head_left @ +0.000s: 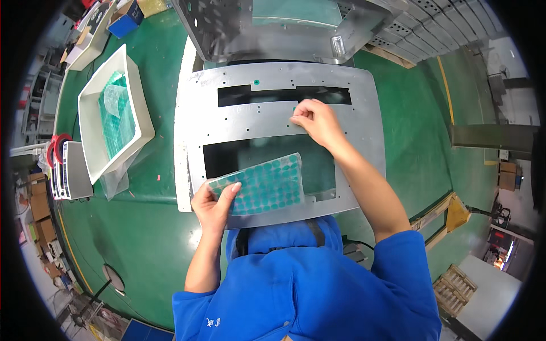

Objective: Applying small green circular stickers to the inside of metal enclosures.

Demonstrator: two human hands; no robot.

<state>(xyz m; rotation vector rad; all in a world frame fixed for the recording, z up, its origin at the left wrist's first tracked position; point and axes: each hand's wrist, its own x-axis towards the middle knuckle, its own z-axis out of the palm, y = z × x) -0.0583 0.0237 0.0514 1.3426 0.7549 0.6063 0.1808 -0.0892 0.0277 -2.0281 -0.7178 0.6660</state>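
My left hand (213, 207) grips the left edge of a clear sheet of round green stickers (267, 184), thumb on top. The sheet is tilted over the large cutout of a grey metal panel (267, 122). Above the panel's middle strip, between its two cutouts, my right hand (317, 120) is closed in a pinch. A speck of green shows by its fingertips; whatever they hold is too small to name. One round green sticker (257, 82) sits on the panel's upper strip, and small holes dot the metal.
Left of the panel, a white bin (145, 122) holds more green sheets. Red-handled scissors (58, 149) stand beside it. Another grey metal part (273, 42) rises behind the panel. Stacked grey perforated metal parts (438, 25) are at the far right, and a wooden pallet (455, 288) lies lower right.
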